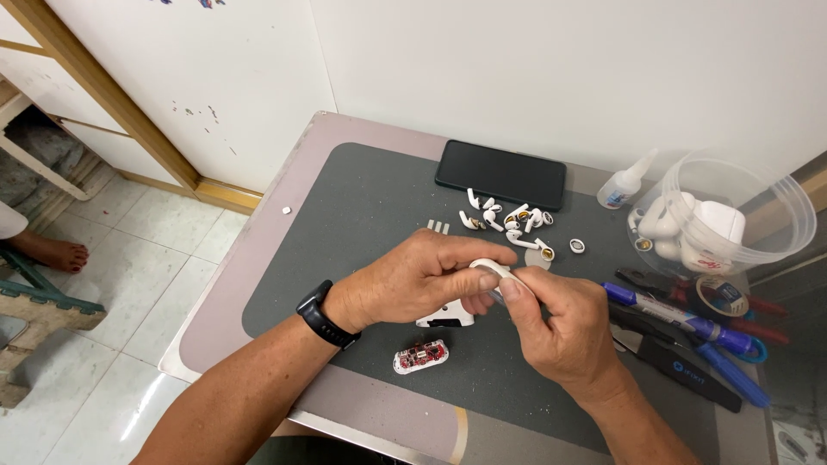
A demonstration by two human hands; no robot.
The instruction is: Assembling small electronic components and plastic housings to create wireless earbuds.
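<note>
1. White walls and a tiled floor framed a small table (258, 258) topped with a grey mat (370, 224).
2. Both hands met above the middle of the mat: the left hand (413, 280), a black watch (323, 314) on its wrist, and the right hand (560, 331) together pinched a small white plastic shell (493, 266), fingers clenched on it from both sides.
3. Just under the hands lay a white case half (445, 319), and near it a red circuit board (420, 356) in a white frame.
4. Behind the hands, loose white earbud pieces (508, 220) sat scattered in front of a black phone (501, 175).
5. At the right edge stood a clear tub (775, 232) holding white parts, a glue bottle (627, 182) beside it, with a roll of tape (722, 295), a blue marker (663, 314), scissors (732, 366) and a black tool (680, 366) close by.
6. At far left, another person's bare foot (56, 252) rested on the floor.
</note>
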